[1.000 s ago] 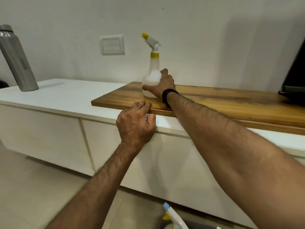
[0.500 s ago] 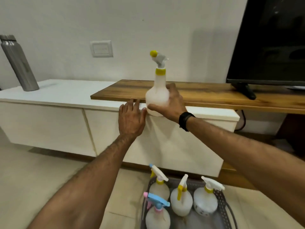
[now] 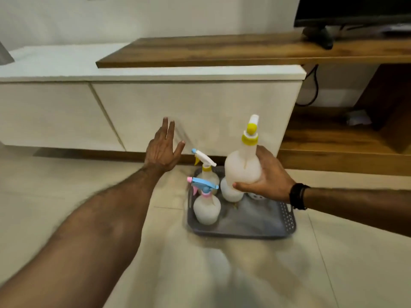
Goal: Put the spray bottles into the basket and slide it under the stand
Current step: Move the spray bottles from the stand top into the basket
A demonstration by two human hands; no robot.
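Carrying a yellow-capped spray bottle (image 3: 243, 165) above the grey basket (image 3: 289, 221) on the floor.
Right hand (image 3: 266, 176) grips its body; left hand (image 3: 163, 150) empty, fingers spread. Other bottles stand inside already. Next: lower it upright into the bare right part.

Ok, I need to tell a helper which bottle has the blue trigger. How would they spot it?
Find the grey basket on the floor before the white cabinet. At its near left corner stands a spray bottle, the only one with a blue trigger and pink collar; the others have yellow.
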